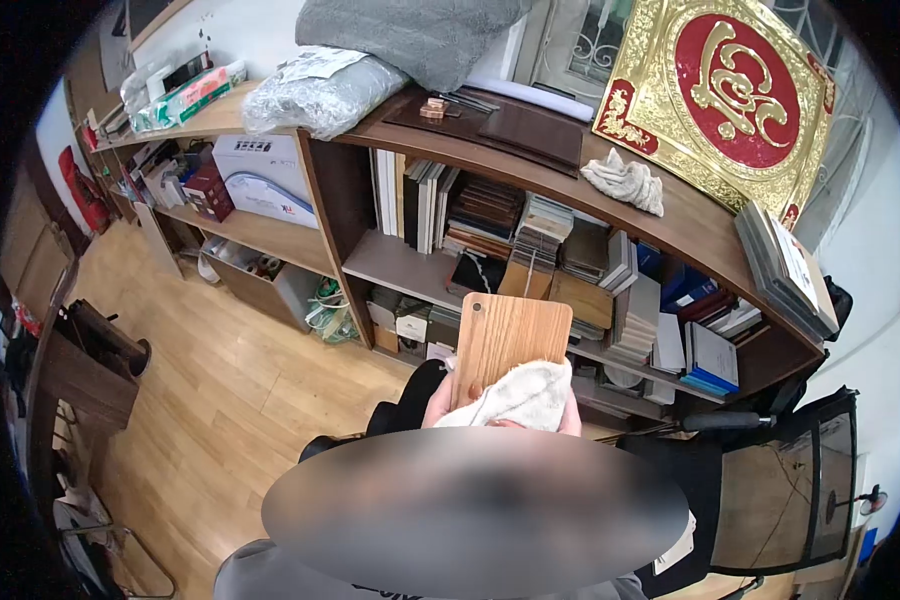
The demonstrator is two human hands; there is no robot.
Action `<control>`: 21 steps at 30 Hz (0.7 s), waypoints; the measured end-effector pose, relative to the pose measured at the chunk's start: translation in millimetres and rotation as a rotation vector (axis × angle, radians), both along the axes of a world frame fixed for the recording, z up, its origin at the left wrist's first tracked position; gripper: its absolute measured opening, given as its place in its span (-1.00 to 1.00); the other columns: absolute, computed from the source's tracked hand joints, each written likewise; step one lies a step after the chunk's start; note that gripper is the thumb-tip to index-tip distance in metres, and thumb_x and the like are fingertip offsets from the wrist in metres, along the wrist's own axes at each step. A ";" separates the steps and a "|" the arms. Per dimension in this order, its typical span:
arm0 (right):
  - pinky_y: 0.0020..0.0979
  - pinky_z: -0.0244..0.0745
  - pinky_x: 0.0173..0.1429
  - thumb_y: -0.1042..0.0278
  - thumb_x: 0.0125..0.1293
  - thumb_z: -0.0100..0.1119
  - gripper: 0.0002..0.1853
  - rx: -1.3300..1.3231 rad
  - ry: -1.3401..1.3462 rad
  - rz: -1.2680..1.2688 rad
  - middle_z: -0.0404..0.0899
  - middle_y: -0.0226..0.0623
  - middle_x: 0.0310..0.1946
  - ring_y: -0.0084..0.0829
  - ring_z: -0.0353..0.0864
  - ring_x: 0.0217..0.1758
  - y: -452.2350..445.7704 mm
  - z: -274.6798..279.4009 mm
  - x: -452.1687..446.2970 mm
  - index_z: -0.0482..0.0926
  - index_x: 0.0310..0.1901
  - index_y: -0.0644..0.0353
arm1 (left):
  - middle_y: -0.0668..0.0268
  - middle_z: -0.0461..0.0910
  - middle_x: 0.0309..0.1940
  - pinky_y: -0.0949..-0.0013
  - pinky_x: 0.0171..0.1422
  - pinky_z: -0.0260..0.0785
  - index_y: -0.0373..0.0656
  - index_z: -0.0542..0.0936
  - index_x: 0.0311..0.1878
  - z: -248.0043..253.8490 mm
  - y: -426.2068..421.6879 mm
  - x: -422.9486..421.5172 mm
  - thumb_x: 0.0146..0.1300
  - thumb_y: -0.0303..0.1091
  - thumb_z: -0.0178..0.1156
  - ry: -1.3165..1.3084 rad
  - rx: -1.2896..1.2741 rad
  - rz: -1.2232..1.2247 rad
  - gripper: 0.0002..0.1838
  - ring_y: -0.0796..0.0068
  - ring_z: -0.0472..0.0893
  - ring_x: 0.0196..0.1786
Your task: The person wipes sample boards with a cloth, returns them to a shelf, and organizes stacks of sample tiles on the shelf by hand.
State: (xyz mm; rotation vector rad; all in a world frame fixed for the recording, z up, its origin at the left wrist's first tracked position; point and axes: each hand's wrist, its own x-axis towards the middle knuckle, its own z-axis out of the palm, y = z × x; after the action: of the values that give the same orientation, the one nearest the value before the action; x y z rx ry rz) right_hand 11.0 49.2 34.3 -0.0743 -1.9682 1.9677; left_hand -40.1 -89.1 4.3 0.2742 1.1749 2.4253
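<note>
A wood-grain sample board (pixel 515 335) with rounded corners and a small hole at its top left is held up in front of me. My left hand (pixel 437 404) grips its lower left edge, fingers closed around it. Over the board's lower right part lies a white cloth (pixel 518 397), bunched and pressed against the surface. My right hand (pixel 571 416) is closed on that cloth, with most of its fingers hidden under the fabric. A blurred patch covers the area just below both hands.
A long shelf unit (pixel 400 260) stands ahead, packed with sample boards and boxes. On its top are a plastic-wrapped package (pixel 320 92), a crumpled white cloth (pixel 623 182) and a gold-and-red panel (pixel 725 95). An office chair (pixel 780 490) is at right.
</note>
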 end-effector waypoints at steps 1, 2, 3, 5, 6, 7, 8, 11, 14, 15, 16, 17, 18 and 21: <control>-0.45 0.42 0.05 0.47 -0.04 0.40 -0.43 -0.033 -0.033 -0.009 0.47 -0.23 -0.05 -0.44 0.50 -0.02 0.0 -1.1 0.4 0.36 0.03 0.33 | 0.26 0.48 -0.06 0.49 0.07 0.38 -0.27 0.31 0.13 -3.3 -0.5 -1.7 0.30 -0.38 0.04 0.004 0.003 0.008 -0.64 0.55 0.50 0.00; -0.46 0.43 0.03 0.46 -0.03 0.39 -0.45 -0.067 -0.068 -0.018 0.49 -0.26 -0.07 -0.46 0.53 -0.07 0.4 -0.9 -0.3 0.37 0.02 0.34 | 0.27 0.49 -0.06 0.49 0.08 0.37 -0.28 0.33 0.12 -11.6 -0.9 -3.6 0.29 -0.41 0.04 0.207 -0.117 0.019 -0.65 0.55 0.49 0.00; -0.46 0.43 0.03 0.46 -0.03 0.39 -0.45 -0.065 -0.069 -0.009 0.49 -0.26 -0.07 -0.46 0.53 -0.07 6.7 3.2 -4.3 0.37 0.02 0.34 | 0.29 0.49 -0.06 0.49 0.09 0.35 -0.29 0.35 0.10 -19.5 -1.6 -4.2 0.28 -0.43 0.05 0.405 -0.240 0.029 -0.66 0.56 0.49 0.00; -0.50 0.46 -0.01 0.43 0.06 0.35 -0.55 -0.158 -0.005 -0.132 0.55 -0.26 -0.15 -0.49 0.55 -0.13 22.8 13.1 -12.4 0.41 -0.02 0.36 | 0.30 0.50 -0.06 0.49 0.10 0.33 -0.30 0.37 0.09 -23.8 -3.4 0.3 0.28 -0.45 0.05 0.592 -0.374 0.040 -0.67 0.56 0.48 0.00; -0.50 0.46 -0.01 0.43 0.06 0.35 -0.55 -0.162 -0.013 -0.126 0.55 -0.26 -0.15 -0.49 0.55 -0.13 22.9 11.6 -10.9 0.41 -0.02 0.36 | 0.31 0.50 -0.05 0.50 0.10 0.32 -0.30 0.39 0.08 -20.8 -1.1 4.9 0.27 -0.46 0.05 0.521 -0.335 0.031 -0.68 0.58 0.48 0.00; -0.50 0.46 -0.02 0.43 0.06 0.34 -0.57 -0.184 -0.014 -0.112 0.55 -0.25 -0.15 -0.49 0.55 -0.13 22.5 10.1 -10.8 0.43 -0.04 0.36 | 0.31 0.51 -0.05 0.50 0.09 0.31 -0.31 0.40 0.07 -17.2 1.2 8.0 0.27 -0.47 0.05 0.453 -0.295 0.025 -0.69 0.59 0.48 -0.01; -0.51 0.46 -0.03 0.43 0.07 0.34 -0.60 -0.204 -0.012 -0.098 0.56 -0.25 -0.16 -0.50 0.55 -0.14 21.5 8.7 -11.5 0.45 -0.06 0.36 | 0.32 0.52 -0.05 0.51 0.09 0.29 -0.32 0.41 0.06 -15.5 0.9 8.8 0.26 -0.48 0.04 0.388 -0.255 0.022 -0.70 0.61 0.47 -0.01; -0.51 0.45 -0.05 0.43 0.08 0.33 -0.62 -0.169 -0.045 -0.074 0.56 -0.25 -0.16 -0.52 0.55 -0.15 15.2 -2.3 -3.9 0.46 -0.08 0.36 | 0.32 0.54 -0.08 0.50 0.07 0.30 -0.31 0.41 0.06 -28.7 -2.6 8.6 0.26 -0.47 0.04 0.284 -0.211 0.050 -0.69 0.63 0.47 -0.02; -0.51 0.44 -0.06 0.43 0.09 0.32 -0.62 -0.066 -0.109 -0.076 0.57 -0.25 -0.17 -0.53 0.55 -0.17 16.6 -8.4 3.0 0.47 -0.08 0.36 | 0.33 0.55 -0.11 0.51 0.05 0.30 -0.31 0.41 0.06 -30.8 -4.1 5.5 0.26 -0.45 0.05 0.307 -0.216 0.008 -0.69 0.64 0.46 -0.03; -0.50 0.44 -0.05 0.43 0.09 0.32 -0.62 -0.112 -0.091 -0.096 0.56 -0.26 -0.17 -0.53 0.55 -0.15 23.3 -1.7 2.0 0.47 -0.07 0.37 | 0.33 0.55 -0.12 0.52 0.04 0.30 -0.30 0.42 0.06 -27.0 -6.6 4.3 0.26 -0.44 0.06 0.377 -0.253 -0.054 -0.69 0.65 0.46 -0.03; -0.50 0.44 -0.04 0.43 0.10 0.31 -0.62 -0.159 -0.070 -0.121 0.56 -0.26 -0.16 -0.52 0.54 -0.14 30.1 5.7 -0.1 0.46 -0.06 0.38 | 0.33 0.55 -0.14 0.53 0.03 0.31 -0.30 0.42 0.06 -22.7 -9.4 2.1 0.27 -0.43 0.06 0.450 -0.291 -0.121 -0.69 0.65 0.46 -0.03; -0.49 0.43 -0.03 0.43 0.10 0.31 -0.61 -0.206 -0.048 -0.149 0.56 -0.26 -0.16 -0.52 0.54 -0.13 33.4 10.1 -2.5 0.46 -0.06 0.38 | 0.33 0.55 -0.14 0.53 0.03 0.31 -0.30 0.42 0.06 -17.3 -13.0 -2.6 0.27 -0.43 0.06 0.449 -0.294 -0.133 -0.69 0.65 0.46 -0.03; -0.49 0.43 -0.03 0.43 0.10 0.31 -0.61 -0.208 -0.049 -0.160 0.56 -0.26 -0.16 -0.52 0.54 -0.13 34.5 11.5 -5.9 0.46 -0.06 0.38 | 0.30 0.54 -0.10 0.49 0.07 0.30 -0.29 0.39 0.09 -11.0 -17.0 -9.5 0.25 -0.43 0.07 0.432 -0.339 -0.211 -0.66 0.59 0.46 0.01; -0.47 0.43 0.00 0.43 0.10 0.31 -0.61 -0.204 0.015 -0.295 0.55 -0.26 -0.15 -0.51 0.54 -0.11 40.0 10.0 -15.0 0.45 -0.05 0.40 | 0.24 0.51 -0.02 0.41 0.16 0.29 -0.28 0.33 0.16 2.6 -19.6 -14.2 0.22 -0.44 0.07 0.401 -0.420 -0.375 -0.58 0.47 0.45 0.10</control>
State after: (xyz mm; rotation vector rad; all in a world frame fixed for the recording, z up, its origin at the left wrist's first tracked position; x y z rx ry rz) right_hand -4.0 89.2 44.3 -0.3776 -1.6324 1.9558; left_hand -54.3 -108.8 7.0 0.7919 1.5998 1.7957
